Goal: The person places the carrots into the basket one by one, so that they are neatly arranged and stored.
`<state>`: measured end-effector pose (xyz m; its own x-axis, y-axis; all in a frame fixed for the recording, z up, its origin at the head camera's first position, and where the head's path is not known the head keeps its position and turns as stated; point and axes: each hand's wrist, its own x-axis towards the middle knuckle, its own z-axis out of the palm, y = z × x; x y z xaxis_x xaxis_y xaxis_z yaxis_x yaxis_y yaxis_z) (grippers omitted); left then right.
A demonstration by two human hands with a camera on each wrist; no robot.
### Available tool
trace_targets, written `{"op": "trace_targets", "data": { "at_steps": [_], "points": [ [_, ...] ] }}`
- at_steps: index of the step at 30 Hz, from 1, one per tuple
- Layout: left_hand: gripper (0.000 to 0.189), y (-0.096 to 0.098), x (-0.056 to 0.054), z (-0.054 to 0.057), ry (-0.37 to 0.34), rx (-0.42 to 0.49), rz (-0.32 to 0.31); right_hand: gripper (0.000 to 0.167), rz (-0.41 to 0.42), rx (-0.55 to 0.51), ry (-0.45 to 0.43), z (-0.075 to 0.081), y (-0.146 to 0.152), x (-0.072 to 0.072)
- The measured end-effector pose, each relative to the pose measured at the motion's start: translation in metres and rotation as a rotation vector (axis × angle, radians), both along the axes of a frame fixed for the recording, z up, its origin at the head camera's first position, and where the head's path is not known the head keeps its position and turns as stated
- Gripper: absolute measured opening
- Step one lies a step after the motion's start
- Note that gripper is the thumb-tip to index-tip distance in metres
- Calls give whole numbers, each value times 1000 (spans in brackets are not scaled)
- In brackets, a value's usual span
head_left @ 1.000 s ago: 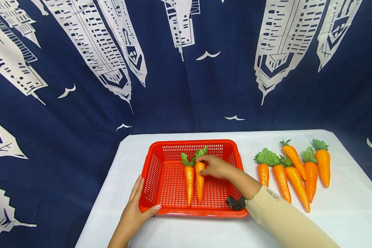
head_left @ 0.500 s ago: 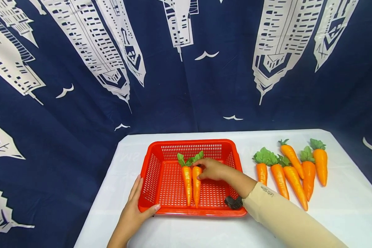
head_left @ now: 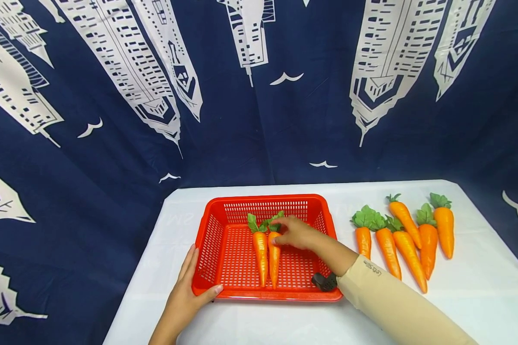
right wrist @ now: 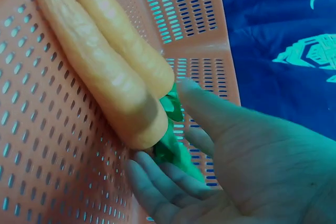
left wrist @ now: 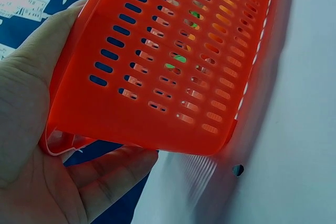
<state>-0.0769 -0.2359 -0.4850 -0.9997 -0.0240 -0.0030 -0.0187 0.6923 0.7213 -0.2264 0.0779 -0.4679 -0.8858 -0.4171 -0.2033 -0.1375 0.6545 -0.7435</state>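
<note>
A red plastic basket (head_left: 229, 294) stands on the white table with two orange carrots inside, a left carrot (head_left: 261, 258) and a right carrot (head_left: 274, 261), side by side, leaves at the far end. My left hand (head_left: 185, 297) holds the basket's near left corner, thumb on the front rim and fingers along the left wall; the left wrist view shows the slotted wall (left wrist: 173, 61) within this grasp. Over the leafy end of the right carrot is my right hand (head_left: 298, 233). In the right wrist view its thumb and fingers are spread apart beside the nearer carrot's crown (right wrist: 152, 129).
Right of the basket several more carrots (head_left: 410, 249) with green leaves lie on the white table (head_left: 470, 297). A black device (head_left: 323, 281) shows at my right wrist, over the basket's near right corner. Behind the table hangs a dark blue cloth (head_left: 263, 139) with white buildings.
The right carrot has shifted left against the other one. My right hand moved left with it, then its fingers loosened and lifted slightly away. My left hand stayed at the basket corner.
</note>
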Motion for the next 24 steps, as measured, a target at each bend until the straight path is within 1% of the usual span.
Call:
{"op": "trace_targets", "data": {
  "at_steps": [5,9,12,18,24],
  "points": [
    [113,-1,1,1,-13,-2,8,53,-92,-85,56,4,-1,-2],
    [113,-2,1,1,-17,1,13,51,-136,-110,79,4,-2,-4],
    [113,-2,1,1,-15,1,14,51,-136,-127,94,4,-2,-4],
    [113,-3,1,0,-4,0,9,49,-136,-233,94,7,0,-4],
    [113,-2,0,-1,-7,1,1,48,-149,-297,91,14,5,-1]
  ]
}}
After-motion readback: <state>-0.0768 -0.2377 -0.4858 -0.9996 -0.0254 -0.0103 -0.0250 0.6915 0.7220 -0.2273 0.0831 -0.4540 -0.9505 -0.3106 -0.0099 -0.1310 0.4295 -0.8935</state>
